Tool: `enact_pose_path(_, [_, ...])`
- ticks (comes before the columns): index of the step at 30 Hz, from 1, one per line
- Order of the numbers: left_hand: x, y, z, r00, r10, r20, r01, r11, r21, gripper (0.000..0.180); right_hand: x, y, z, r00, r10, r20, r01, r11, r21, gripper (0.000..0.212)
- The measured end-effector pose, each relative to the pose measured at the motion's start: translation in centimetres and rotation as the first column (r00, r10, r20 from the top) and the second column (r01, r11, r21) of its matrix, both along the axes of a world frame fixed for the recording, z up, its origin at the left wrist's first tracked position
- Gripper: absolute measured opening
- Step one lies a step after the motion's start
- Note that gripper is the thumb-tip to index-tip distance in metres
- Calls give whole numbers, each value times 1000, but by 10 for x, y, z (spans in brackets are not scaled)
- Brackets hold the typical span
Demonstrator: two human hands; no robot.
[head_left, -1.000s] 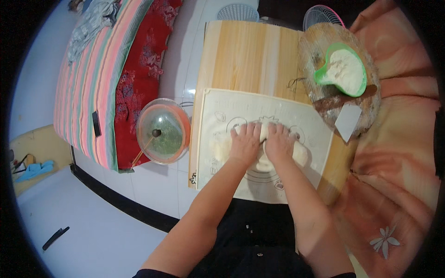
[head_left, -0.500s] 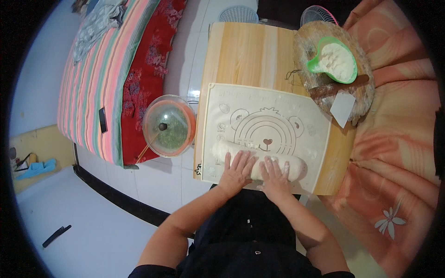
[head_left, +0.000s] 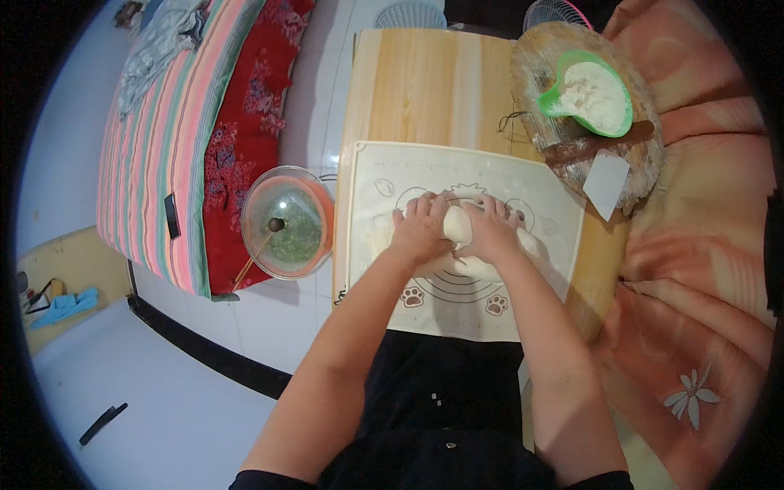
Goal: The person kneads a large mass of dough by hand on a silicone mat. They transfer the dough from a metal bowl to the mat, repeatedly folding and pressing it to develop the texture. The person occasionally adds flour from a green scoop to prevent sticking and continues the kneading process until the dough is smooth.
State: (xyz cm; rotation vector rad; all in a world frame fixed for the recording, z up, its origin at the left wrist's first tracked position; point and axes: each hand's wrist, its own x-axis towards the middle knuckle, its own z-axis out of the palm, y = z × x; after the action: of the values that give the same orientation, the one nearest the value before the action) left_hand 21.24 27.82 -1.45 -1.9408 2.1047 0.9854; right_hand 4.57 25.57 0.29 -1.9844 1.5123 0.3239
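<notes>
A thick roll of pale dough lies across the cream baking mat, which has a bear face and paw prints drawn on it. My left hand bears down on the left part of the roll, its fingers curved over the far side. Beside it my right hand grips the right part in the same way. Between the thumbs the dough bulges up, and some shows below the left palm and past the right hand. My palms hide the rest of it.
On the wooden table, a round board carries a green bowl of flour, a dark rolling pin and a white scraper. Left of the table stands a glass-lidded orange basin with green contents, beside a striped bed.
Both hands have moved away from me across the mat, carrying the dough from the near edge onto the bear drawing. My fingers have gone from lying flat to curving over it.
</notes>
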Motion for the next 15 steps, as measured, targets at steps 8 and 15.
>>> enact_pose_path(8, [65, 54, 36, 919, -360, 163, 376, 923, -84, 117, -107, 77, 33, 996, -78, 39, 74, 992, 104, 115])
enact_pose_path(15, [40, 37, 51, 998, 63, 14, -64, 995, 76, 84, -98, 31, 20, 849, -441, 291, 431, 897, 100, 79])
